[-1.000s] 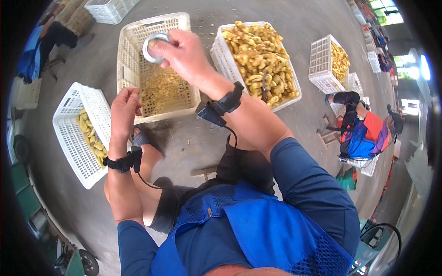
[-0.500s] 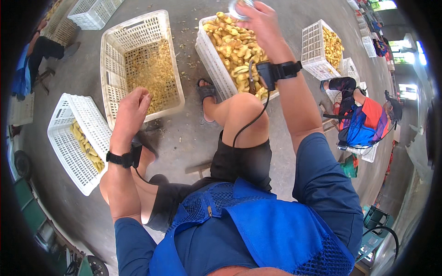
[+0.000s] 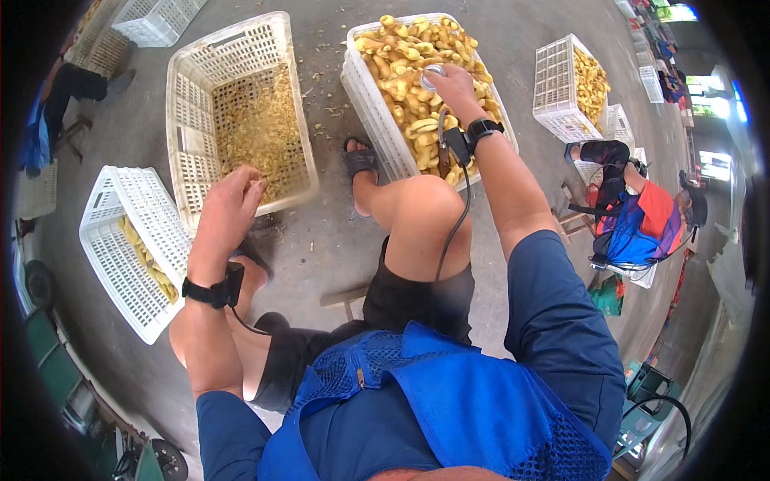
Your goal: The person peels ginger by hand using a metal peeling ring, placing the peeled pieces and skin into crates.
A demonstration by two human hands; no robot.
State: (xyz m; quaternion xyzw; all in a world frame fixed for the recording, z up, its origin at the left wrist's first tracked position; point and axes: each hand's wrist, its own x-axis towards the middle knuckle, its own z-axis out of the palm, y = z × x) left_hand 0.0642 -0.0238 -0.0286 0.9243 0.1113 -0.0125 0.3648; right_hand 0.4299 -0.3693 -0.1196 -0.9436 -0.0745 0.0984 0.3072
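My right hand (image 3: 457,86) is closed on a small round silvery object (image 3: 431,76), whose exact kind I cannot make out. It is over a white plastic crate (image 3: 370,128) heaped with yellow, knobbly root-like pieces (image 3: 401,62). On the near part of that heap lies a curved tool with a brown handle (image 3: 444,164), partly hidden by the wrist device. My left hand (image 3: 233,196) has its fingers curled together above the near edge of a second white crate (image 3: 183,120). Yellow shavings (image 3: 269,120) cover that crate's bottom. Whatever the left fingers hold is hidden.
Left of my leg, a tilted white crate (image 3: 120,272) holds some yellow pieces. Another filled crate (image 3: 555,84) stands at the right, near a seated person (image 3: 634,216). A second person's legs (image 3: 76,88) show at far left. Scraps dot the concrete floor (image 3: 321,240) between crates.
My right hand has come back toward me with the round object, from the far edge to over the heap's middle. My left hand stays nearly where it was, fingers still curled.
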